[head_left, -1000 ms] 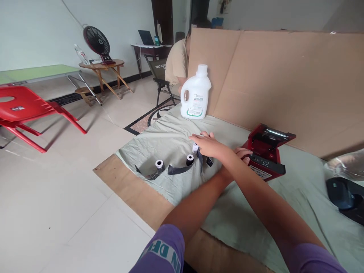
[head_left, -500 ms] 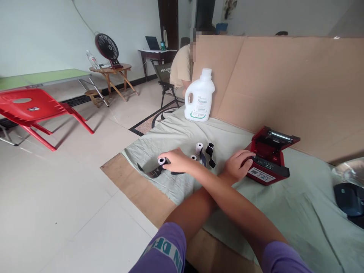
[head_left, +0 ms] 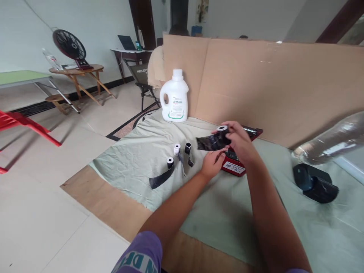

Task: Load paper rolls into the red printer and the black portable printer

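My right hand (head_left: 241,142) holds a small roll (head_left: 223,131) with a white end and a loose black strip hanging to the left, above the red device (head_left: 234,167). My left hand (head_left: 211,164) grips the left side of that device, whose raised lid and interior are largely hidden by my right hand and the roll. Left of my hands, a black roll with its strip unwound (head_left: 162,179), a white roll (head_left: 176,148) and another black roll (head_left: 188,147) stand on the green cloth (head_left: 127,167).
A white jug (head_left: 175,99) stands before a tall cardboard panel (head_left: 241,79). A black device (head_left: 311,180) and clear plastic wrap (head_left: 330,140) lie at the right. Behind the panel sits a person (head_left: 156,64), beside tables and a fan (head_left: 69,44).
My right hand has lifted the roll from the cloth at the left and carried it right, over the red device. My arms are no longer crossed. The head view has turned right.
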`<state>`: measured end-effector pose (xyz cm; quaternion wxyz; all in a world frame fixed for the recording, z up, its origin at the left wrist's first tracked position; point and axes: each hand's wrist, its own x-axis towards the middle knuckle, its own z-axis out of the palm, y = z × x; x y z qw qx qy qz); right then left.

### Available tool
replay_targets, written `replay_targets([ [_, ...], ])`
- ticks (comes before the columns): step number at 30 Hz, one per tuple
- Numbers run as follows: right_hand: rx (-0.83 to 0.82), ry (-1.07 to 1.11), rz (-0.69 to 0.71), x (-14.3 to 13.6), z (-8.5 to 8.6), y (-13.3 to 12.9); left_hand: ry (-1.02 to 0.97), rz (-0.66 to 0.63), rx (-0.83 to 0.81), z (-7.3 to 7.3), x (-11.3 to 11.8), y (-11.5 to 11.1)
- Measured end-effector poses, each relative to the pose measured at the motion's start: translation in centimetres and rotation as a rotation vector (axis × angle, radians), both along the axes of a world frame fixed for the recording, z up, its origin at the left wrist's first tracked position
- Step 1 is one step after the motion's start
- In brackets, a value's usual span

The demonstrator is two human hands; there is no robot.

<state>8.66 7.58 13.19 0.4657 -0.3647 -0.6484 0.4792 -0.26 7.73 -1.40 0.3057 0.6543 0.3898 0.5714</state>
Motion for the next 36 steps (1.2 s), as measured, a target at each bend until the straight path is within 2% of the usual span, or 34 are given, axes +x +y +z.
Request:
replay_targets([
  [3, -0.072, 0.151, -0.060, 4.5, 1.1, 0.9, -0.037, 0.016, 0.068, 0.1, -0.1, -0.3],
  [6, -0.209, 0.157, -0.056, 7.4, 1.8, 0.9, -0.069, -0.048, 0.156, 0.7, -0.2, -0.4],
  [9, -0.280, 0.124, 0.033, 8.6, 2.5, 0.1, -0.067, -0.068, 0.159, 1.1, -0.3, -0.5],
  [13, -0.251, 0.095, 0.173, 9.2, 3.1, -0.7, -0.054, -0.075, 0.137, 1.1, -0.3, -0.7],
  [15, -0.267, 0.004, 0.153, 9.5, 2.6, -0.4, -0.060, -0.066, 0.129, 1.1, -0.4, -0.6],
  [18, -0.265, -0.344, -0.033, 9.8, 0.9, 0.9, -0.076, -0.031, 0.109, 1.1, -0.4, -0.6],
  [20, -0.179, -0.608, -0.157, 9.8, -0.8, 2.1, -0.073, -0.018, 0.109, 1.1, -0.4, -0.5],
  [23, -0.022, -0.828, -0.192, 9.5, -2.9, 3.6, -0.030, -0.001, 0.167, 1.0, -0.3, -0.6],
  [26, 0.034, -0.958, -0.197, 8.9, -3.9, 4.2, 0.044, 0.059, 0.242, 1.0, -0.2, -0.9],
  [30, 0.046, -1.059, -0.226, 8.4, -4.4, 4.4, 0.115, 0.102, 0.293, 1.5, -0.1, -1.6],
  [33, 0.070, -1.043, -0.243, 8.4, -4.6, 4.6, 0.143, 0.098, 0.337, 1.7, -0.1, -1.8],
  [36, 0.042, -0.931, -0.223, 8.7, -4.3, 4.4, 0.207, 0.084, 0.366, 2.0, -0.1, -1.9],
])
